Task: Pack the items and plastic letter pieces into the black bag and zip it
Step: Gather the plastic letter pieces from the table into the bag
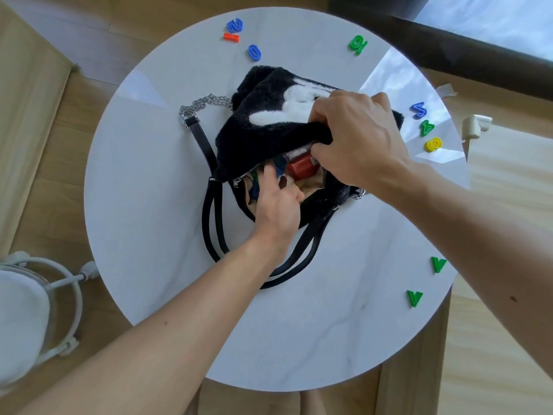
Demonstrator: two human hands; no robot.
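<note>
Black bag (269,115), centre of table (143,205): soft, floppy fur, probably light, mouth held open by right hand (359,139) pinching upper edge, left hand (278,205) inside with fingers loosely spread; best gripped at zip edge; plastic letters (438,264) scattered around.

subject: person, two arms in view | left hand (278,205): bare, slim fingers | right hand (359,139): bare, broad back with raised tendons and veins | left forearm (179,319): bare to the frame edge, one small dark spot (165,322) | right forearm (478,235): bare to the frame edge, one small dark mole (513,298)
</note>
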